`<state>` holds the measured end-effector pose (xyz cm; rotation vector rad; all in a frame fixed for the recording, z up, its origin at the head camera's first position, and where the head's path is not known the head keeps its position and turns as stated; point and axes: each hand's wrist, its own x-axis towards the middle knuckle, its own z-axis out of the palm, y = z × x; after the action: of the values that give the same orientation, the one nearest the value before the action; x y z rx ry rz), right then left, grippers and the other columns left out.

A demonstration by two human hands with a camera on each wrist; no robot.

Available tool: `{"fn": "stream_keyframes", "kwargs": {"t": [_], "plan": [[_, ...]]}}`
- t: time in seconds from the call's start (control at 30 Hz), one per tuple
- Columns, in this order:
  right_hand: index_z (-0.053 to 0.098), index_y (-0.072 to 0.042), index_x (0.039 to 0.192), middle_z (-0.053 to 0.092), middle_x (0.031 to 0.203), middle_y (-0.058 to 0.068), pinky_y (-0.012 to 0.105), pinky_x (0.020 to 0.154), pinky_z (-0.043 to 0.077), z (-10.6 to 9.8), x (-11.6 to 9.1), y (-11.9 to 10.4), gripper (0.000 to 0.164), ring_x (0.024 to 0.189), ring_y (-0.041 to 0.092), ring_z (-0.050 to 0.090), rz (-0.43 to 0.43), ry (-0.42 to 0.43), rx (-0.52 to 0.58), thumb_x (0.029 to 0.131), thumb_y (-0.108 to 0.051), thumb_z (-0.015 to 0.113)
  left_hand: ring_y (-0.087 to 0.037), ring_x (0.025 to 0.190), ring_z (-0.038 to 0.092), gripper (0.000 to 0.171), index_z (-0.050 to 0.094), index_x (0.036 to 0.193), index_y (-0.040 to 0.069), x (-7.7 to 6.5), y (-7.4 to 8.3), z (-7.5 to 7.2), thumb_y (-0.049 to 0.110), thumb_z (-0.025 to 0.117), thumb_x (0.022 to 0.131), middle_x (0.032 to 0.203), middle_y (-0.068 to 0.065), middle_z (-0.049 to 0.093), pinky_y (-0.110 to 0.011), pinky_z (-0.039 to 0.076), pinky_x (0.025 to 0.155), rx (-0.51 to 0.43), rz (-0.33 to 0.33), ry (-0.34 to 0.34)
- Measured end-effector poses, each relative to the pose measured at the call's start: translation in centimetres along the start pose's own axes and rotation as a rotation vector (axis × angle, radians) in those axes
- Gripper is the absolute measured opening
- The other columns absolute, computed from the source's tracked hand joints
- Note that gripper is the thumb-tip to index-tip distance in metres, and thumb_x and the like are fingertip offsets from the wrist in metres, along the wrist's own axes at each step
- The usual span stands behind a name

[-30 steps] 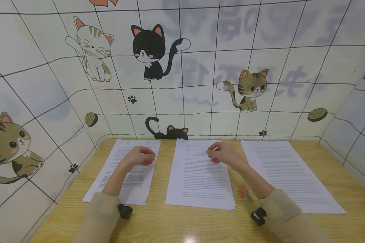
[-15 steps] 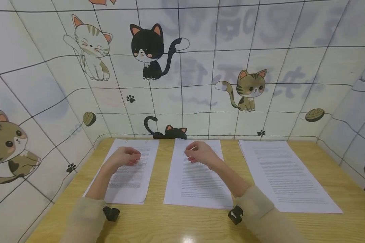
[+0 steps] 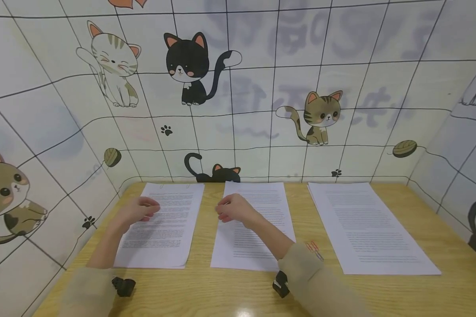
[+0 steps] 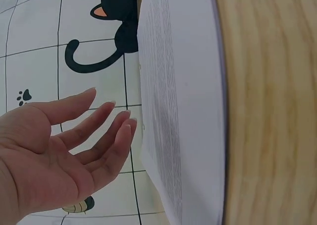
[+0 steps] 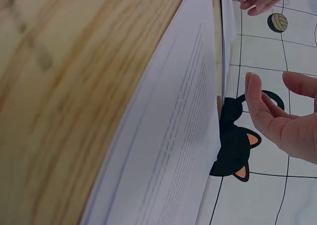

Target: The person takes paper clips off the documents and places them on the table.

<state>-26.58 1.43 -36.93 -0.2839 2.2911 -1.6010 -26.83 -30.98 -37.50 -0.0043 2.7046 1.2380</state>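
Note:
My left hand (image 3: 136, 210) hovers over the left edge of the left paper stack (image 3: 158, 237), its fingers loosely bent and holding nothing. Two paper clips (image 3: 188, 186) sit on that stack's top edge. Above the left side of the middle paper stack (image 3: 258, 246) hangs my right hand (image 3: 236, 209), with nothing between thumb and fingers. In the left wrist view the left hand (image 4: 74, 150) is apart from the printed sheets (image 4: 190, 111). The right wrist view shows the right hand (image 5: 287, 123) raised off the middle stack (image 5: 163, 121), thumb and fingers apart.
A third printed stack (image 3: 381, 233) lies at the right of the wooden table (image 3: 206, 290). Several small reddish clips and a bluish one (image 3: 314, 249) lie between the middle and right stacks, beside the right sleeve. A wall (image 3: 254, 132) with cat drawings stands behind the table.
Both hands have moved left over the table, the right from the middle stack's right side to its left. The loose clips, covered by the right arm half a second ago, show again.

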Motion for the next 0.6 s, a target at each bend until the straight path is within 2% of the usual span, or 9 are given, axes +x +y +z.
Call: {"fn": "stream_keyframes", "kwargs": {"t": [0.13, 0.33, 0.53, 0.6], "plan": [[0.061, 0.011, 0.122, 0.070, 0.110, 0.023, 0.033, 0.080, 0.058, 1.5, 0.6, 0.0, 0.034, 0.093, 0.030, 0.072, 0.026, -0.020, 0.017, 0.096, -0.011, 0.065, -0.037, 0.102, 0.061, 0.043, 0.056, 0.127, -0.015, 0.1, -1.0, -0.7, 0.018, 0.061, 0.100, 0.121, -0.027, 0.061, -0.042, 0.053, 0.086, 0.021, -0.007, 0.028], [0.061, 0.009, 0.120, 0.072, 0.102, 0.019, 0.035, 0.085, 0.057, 3.6, 1.2, 0.1, 0.034, 0.091, 0.029, 0.072, 0.080, -0.015, 0.067, 0.094, -0.012, 0.069, -0.037, 0.102, 0.056, 0.047, 0.052, 0.132, -0.013, 0.1, -2.5, -1.7, 0.019, 0.063, 0.099, 0.127, -0.031, 0.053, -0.034, 0.050, 0.080, 0.009, -0.098, 0.073], [0.060, 0.010, 0.118, 0.071, 0.100, 0.018, 0.038, 0.090, 0.055, 5.1, 0.9, -0.3, 0.033, 0.093, 0.029, 0.071, 0.104, -0.012, 0.065, 0.094, -0.010, 0.070, -0.032, 0.093, 0.051, 0.051, 0.049, 0.133, -0.014, 0.4, -4.1, -2.6, 0.017, 0.065, 0.096, 0.115, -0.028, 0.051, -0.033, 0.047, 0.072, 0.042, -0.173, 0.117], [0.061, 0.010, 0.116, 0.070, 0.098, 0.017, 0.039, 0.090, 0.055, 5.4, 0.7, -0.4, 0.031, 0.092, 0.029, 0.070, 0.114, -0.004, 0.058, 0.093, -0.010, 0.070, -0.032, 0.093, 0.051, 0.052, 0.047, 0.134, -0.015, 0.5, -4.5, -3.0, 0.017, 0.064, 0.096, 0.117, -0.029, 0.050, -0.034, 0.047, 0.072, 0.053, -0.180, 0.119]]}}
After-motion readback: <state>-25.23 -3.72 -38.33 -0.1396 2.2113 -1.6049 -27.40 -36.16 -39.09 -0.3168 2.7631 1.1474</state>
